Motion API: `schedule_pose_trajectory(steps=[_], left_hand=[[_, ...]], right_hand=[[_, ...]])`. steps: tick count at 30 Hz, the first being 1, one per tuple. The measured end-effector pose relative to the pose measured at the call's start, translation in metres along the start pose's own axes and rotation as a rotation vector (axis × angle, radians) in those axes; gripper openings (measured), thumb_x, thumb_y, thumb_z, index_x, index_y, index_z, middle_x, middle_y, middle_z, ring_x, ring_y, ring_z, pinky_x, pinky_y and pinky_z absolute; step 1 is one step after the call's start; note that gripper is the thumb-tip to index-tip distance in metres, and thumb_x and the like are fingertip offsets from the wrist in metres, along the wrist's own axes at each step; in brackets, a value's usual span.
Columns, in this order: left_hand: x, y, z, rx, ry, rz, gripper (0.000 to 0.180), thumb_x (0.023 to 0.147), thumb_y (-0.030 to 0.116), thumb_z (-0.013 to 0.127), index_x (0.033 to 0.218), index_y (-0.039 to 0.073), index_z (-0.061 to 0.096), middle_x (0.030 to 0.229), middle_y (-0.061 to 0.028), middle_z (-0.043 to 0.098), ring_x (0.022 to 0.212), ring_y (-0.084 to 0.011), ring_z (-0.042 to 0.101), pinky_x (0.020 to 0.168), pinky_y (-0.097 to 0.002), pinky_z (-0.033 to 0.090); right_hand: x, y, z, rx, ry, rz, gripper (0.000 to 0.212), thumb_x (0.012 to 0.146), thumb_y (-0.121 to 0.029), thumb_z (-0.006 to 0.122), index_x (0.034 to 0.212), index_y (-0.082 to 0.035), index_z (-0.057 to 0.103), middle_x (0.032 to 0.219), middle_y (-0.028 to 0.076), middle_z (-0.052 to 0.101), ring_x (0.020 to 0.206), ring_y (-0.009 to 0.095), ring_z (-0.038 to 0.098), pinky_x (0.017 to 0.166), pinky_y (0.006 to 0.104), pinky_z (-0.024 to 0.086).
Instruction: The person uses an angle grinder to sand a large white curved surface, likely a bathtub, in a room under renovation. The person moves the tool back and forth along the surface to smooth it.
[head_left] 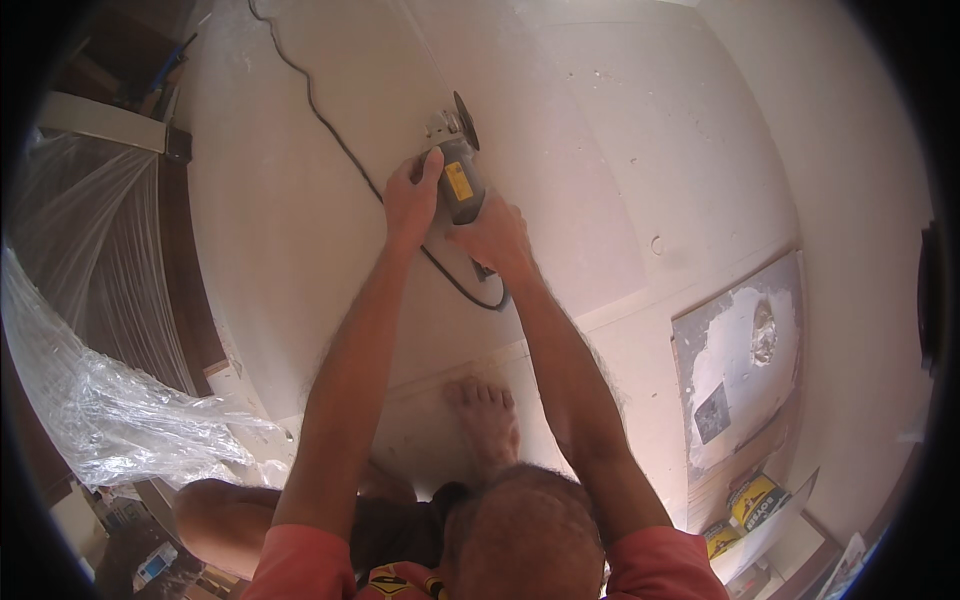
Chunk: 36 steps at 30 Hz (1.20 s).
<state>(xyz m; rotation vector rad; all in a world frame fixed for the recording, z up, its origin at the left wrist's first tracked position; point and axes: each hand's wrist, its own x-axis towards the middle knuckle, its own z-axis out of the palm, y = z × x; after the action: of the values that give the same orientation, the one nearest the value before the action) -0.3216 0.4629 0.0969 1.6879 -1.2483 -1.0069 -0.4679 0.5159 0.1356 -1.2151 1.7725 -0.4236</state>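
Observation:
My right hand (497,235) is wrapped round the rear of an angle grinder (458,182), a dark-bodied tool with a yellow label and a metal head. Against the left side of its body, just behind the head, my left hand (408,203) grips it, thumb up along the casing. The thin dark disc (467,121) stands nearly on edge at the head's right side. A black power cord (336,135) loops from the rear end and runs under my left wrist toward the far left. Below the tool lies a large pale, dusty board (330,270).
Clear plastic sheeting (130,420) drapes over things on the left. A plaster-smeared panel (745,350) lies at the right, near yellow-and-black packages (757,500). My bare foot (483,410) rests at the board's near edge. A pale wall (840,150) rises along the right.

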Motion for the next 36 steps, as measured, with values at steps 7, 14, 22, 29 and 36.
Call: schedule_pose_trajectory(steps=[7, 14, 22, 29, 36], left_hand=[[-0.002, -0.002, 0.0, 0.036, 0.001, -0.014, 0.068, 0.105, 0.056, 0.068, 0.128, -0.007, 0.075, 0.122, -0.021, 0.079, 0.116, -0.0312, 0.074, 0.103, -0.0419, 0.054], [-0.01, 0.001, 0.0, 0.019, -0.012, -0.001, 0.069, 0.105, 0.056, 0.068, 0.129, -0.008, 0.073, 0.123, -0.0222, 0.079, 0.118, -0.0321, 0.074, 0.104, -0.042, 0.054], [-0.021, 0.007, -0.003, 0.015, -0.052, -0.052, 0.071, 0.107, 0.058, 0.066, 0.137, -0.007, 0.071, 0.13, -0.0216, 0.076, 0.123, -0.0276, 0.07, 0.108, -0.0393, 0.05], [-0.009, -0.008, -0.002, 0.033, -0.006, -0.009, 0.067, 0.104, 0.056, 0.068, 0.129, -0.006, 0.075, 0.124, -0.0215, 0.079, 0.118, -0.0322, 0.074, 0.105, -0.0427, 0.054], [-0.009, -0.001, 0.001, 0.011, -0.044, -0.052, 0.068, 0.107, 0.055, 0.066, 0.135, -0.006, 0.072, 0.129, -0.0208, 0.077, 0.122, -0.0286, 0.071, 0.107, -0.0402, 0.051]], right_hand=[[-0.003, 0.003, 0.0, -0.029, 0.018, -0.027, 0.07, 0.073, -0.03, 0.088, 0.129, 0.004, 0.065, 0.106, 0.023, 0.078, 0.099, 0.038, 0.078, 0.088, 0.0469, 0.061], [-0.009, 0.006, -0.003, -0.002, -0.004, -0.014, 0.072, 0.072, -0.03, 0.088, 0.131, 0.004, 0.064, 0.11, 0.024, 0.077, 0.105, 0.039, 0.077, 0.091, 0.0479, 0.06], [-0.016, 0.01, 0.0, -0.032, 0.045, -0.031, 0.068, 0.072, -0.029, 0.087, 0.126, 0.005, 0.064, 0.1, 0.023, 0.077, 0.093, 0.036, 0.078, 0.084, 0.0462, 0.061], [-0.01, 0.008, 0.002, 0.017, 0.002, -0.022, 0.066, 0.072, -0.028, 0.087, 0.124, 0.005, 0.065, 0.094, 0.02, 0.077, 0.082, 0.032, 0.078, 0.075, 0.0435, 0.061], [-0.003, 0.011, 0.003, -0.018, 0.019, -0.014, 0.066, 0.073, -0.029, 0.087, 0.125, 0.004, 0.065, 0.097, 0.02, 0.077, 0.084, 0.033, 0.078, 0.076, 0.0441, 0.061]])
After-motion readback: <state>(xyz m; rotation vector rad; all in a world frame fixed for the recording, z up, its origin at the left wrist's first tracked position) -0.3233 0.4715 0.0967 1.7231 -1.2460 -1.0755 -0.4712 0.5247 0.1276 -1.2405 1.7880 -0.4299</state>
